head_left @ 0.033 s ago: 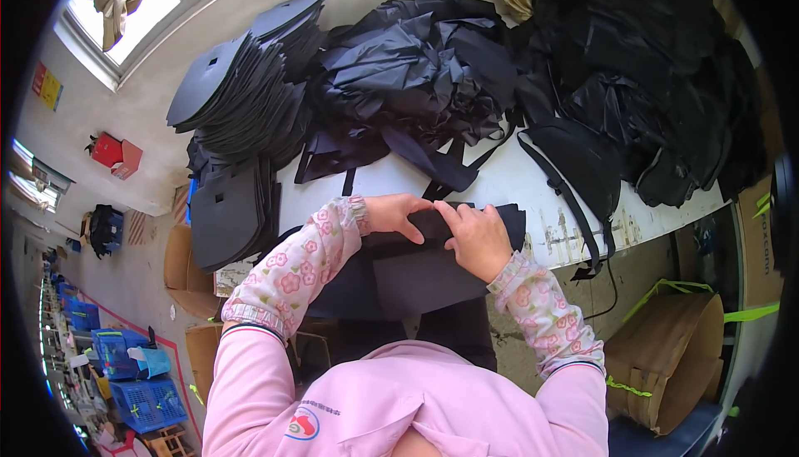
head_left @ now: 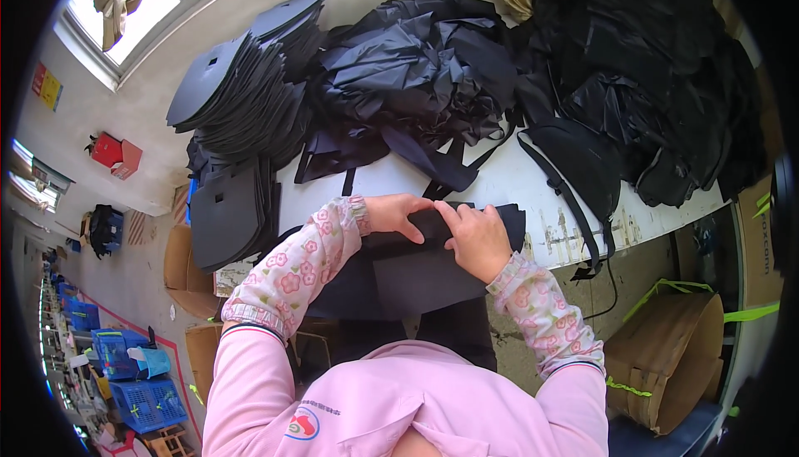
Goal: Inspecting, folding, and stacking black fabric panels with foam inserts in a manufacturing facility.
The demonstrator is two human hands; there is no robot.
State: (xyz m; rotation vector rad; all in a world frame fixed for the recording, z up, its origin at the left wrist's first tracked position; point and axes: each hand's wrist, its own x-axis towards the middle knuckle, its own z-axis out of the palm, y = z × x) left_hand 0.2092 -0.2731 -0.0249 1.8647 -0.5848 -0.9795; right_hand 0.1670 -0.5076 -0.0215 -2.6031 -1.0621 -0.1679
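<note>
A black fabric piece (head_left: 429, 278) hangs over the table's near edge toward my lap, with a stiffer-looking rectangular panel at its lower middle. My left hand (head_left: 393, 214) grips its upper part, thumb bent toward me and fingers reaching over the top. Close beside it, my right hand (head_left: 478, 242) pinches the same fabric, index finger pointing up to the left fingertips. The two hands almost touch. What lies between the fingertips is too dark to make out. Floral sleeve covers wrap both forearms.
Stacked dark foam panels (head_left: 229, 207) stand at the left of the white table (head_left: 533, 199). Behind lie a heap of black fabric (head_left: 416, 66) and, farther right, piled black bags (head_left: 657, 82). A strapped black bag (head_left: 574, 166) overhangs the front edge. Cardboard boxes (head_left: 666, 357) flank me.
</note>
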